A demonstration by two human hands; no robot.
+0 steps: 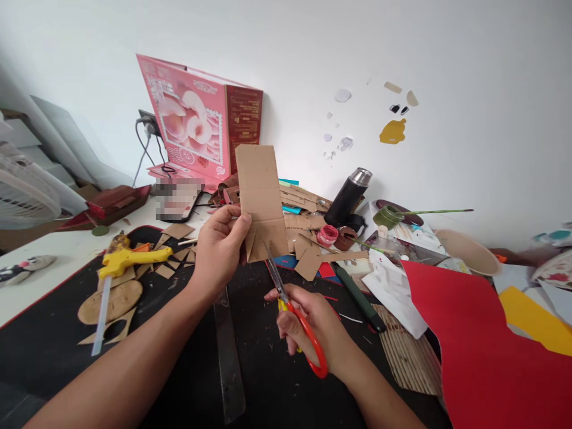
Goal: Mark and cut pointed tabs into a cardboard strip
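My left hand [222,241] pinches the lower left edge of a brown cardboard piece [263,190], held up over the black work mat [272,381]. The cardboard is a tall strip with creases across it. In my right hand [313,322] is a pair of scissors [308,339] with red and yellow handles, my fingers wrapped through the loops. Its blades point up and meet the cardboard's lower edge; whether they are spread there I cannot tell. Below my left hand, a metal ruler [229,357] lies on the mat.
A yellow glue gun [134,256] lies among cardboard scraps at left. To the right are a green utility knife [357,295], a red sheet [473,339], corrugated cardboard [406,351], open paint jars [328,236] and a black thermos [348,195]. A pink box [201,119] stands behind.
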